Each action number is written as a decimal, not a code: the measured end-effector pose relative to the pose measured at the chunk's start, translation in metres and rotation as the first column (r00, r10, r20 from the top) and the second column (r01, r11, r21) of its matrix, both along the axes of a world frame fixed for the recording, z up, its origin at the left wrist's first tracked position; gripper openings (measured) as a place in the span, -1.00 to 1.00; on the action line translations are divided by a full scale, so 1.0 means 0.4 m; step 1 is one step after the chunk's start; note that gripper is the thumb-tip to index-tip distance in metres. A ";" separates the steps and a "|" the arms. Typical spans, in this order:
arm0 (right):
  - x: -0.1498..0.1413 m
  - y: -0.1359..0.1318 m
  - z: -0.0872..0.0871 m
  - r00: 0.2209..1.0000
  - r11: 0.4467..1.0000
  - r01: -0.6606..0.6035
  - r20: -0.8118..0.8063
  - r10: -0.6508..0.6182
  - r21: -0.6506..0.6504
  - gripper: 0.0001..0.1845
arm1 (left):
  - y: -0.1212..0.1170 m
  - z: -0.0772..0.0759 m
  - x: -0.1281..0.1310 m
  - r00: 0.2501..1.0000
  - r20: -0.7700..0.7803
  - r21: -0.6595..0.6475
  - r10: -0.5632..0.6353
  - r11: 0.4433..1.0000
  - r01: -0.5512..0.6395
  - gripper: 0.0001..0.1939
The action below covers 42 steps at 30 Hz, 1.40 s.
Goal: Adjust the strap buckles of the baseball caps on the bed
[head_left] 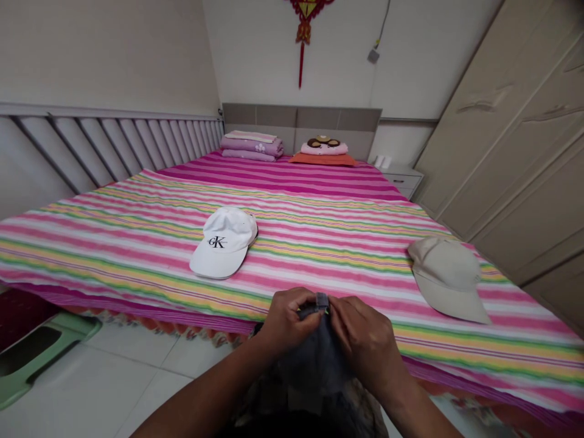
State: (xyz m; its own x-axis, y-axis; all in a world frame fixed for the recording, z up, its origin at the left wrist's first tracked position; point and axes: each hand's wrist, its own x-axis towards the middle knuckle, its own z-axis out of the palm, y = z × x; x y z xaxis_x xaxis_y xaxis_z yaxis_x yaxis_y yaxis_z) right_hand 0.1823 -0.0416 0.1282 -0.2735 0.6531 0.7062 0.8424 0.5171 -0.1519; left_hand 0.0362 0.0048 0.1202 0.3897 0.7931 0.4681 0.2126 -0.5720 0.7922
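Observation:
Both hands meet over the near edge of the bed (319,231). My left hand (287,322) and my right hand (362,340) are closed in a pinch on the back strap of a dark grey cap (314,365), which hangs down toward me. A white cap (224,242) with a black logo lies on the striped sheet to the left of my hands. A beige cap (449,277) lies on the sheet to the right. Neither hand touches those two caps.
Folded purple bedding (252,146) and a pillow with a brown and pink toy (323,151) sit at the headboard. A wardrobe (515,152) stands on the right, a nightstand (401,178) beside it. A green stool (36,353) is on the floor at left.

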 end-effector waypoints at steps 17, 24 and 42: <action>-0.009 0.006 0.035 0.898 0.827 -0.154 -0.425 -0.111 -0.541 -0.74 | 0.007 -0.021 -0.001 0.982 0.131 0.465 0.133 0.867 -0.179 -0.77; 0.020 0.040 0.016 0.658 0.538 -0.547 -0.726 -0.197 -0.642 -0.89 | 0.011 -0.047 0.001 0.994 0.023 0.669 0.105 0.737 -0.094 -0.77; 0.004 0.024 0.018 0.731 0.879 -0.173 -0.656 -0.188 -0.445 -0.82 | 0.001 -0.021 -0.009 0.945 0.313 -0.473 -0.097 0.847 0.244 -0.87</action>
State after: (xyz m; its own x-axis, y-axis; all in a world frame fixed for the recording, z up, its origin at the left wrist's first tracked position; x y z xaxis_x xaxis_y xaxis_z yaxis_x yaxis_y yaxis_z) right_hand 0.1837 -0.0320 0.1355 0.1532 0.9350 0.3197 0.4266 0.2293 -0.8749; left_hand 0.0324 0.0054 0.1120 0.4592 0.8784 0.1324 -0.1118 -0.0907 0.9896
